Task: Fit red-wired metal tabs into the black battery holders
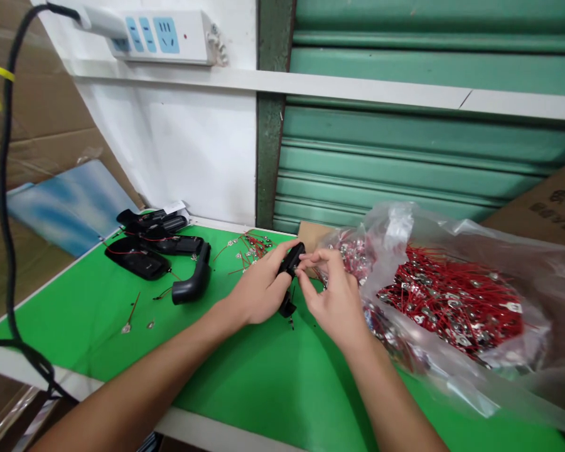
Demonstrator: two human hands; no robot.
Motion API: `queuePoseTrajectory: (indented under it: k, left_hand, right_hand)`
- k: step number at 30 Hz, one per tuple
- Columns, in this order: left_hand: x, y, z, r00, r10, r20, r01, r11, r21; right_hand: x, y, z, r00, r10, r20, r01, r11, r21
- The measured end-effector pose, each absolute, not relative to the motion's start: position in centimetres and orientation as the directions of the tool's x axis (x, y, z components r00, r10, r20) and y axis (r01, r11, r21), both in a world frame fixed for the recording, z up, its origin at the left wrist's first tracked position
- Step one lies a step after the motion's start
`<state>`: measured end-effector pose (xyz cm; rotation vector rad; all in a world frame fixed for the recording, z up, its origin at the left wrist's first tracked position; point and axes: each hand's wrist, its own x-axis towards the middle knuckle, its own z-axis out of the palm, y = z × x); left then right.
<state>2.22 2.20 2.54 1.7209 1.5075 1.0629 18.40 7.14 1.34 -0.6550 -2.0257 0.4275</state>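
Note:
My left hand [260, 290] is wrapped round a black plastic housing [292, 258] and keeps it tilted above the green mat. My right hand [333, 294] meets it from the other side, thumb and forefinger pinched at the housing's edge; whatever is between those fingertips is too small to make out. Just behind my hands lies a loose pile of red-wired metal contact pieces [253, 250]. To the left rest several black plastic shells [144, 258] with thin red wires and a black curved handle-like part [193, 282].
A clear plastic bag [395, 238] full of red-wired contact pieces [461, 301] stands open at the right. One wired piece [127, 326] lies on the green mat [245, 370] at the left. A black cable [9, 220] hangs from the power strip [164, 37] past the table's left edge.

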Motion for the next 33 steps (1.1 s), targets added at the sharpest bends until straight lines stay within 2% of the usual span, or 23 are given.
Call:
queuePoseTrajectory:
  k: [4, 12, 33]
  left_hand:
    - [2.33, 2.12, 2.7, 0.021, 0.986, 0.163, 0.484, -0.153, 0.862]
    - [2.2, 2.3, 2.5, 0.003, 0.987, 0.16, 0.464, -0.143, 0.874]
    - [2.18, 2.33, 2.31, 0.03, 0.986, 0.161, 0.506, -0.154, 0.849]
  right_hand:
    - [18.36, 7.11, 1.15, -0.427, 0.575, 0.698, 0.299, 0.818, -0.491]
    - [18.4, 7.15, 1.12, -0.466, 0.62, 0.631, 0.211, 0.771, -0.601]
    - [18.54, 7.35, 0.93, -0.486, 0.617, 0.619, 0.239, 0.775, -0.585]
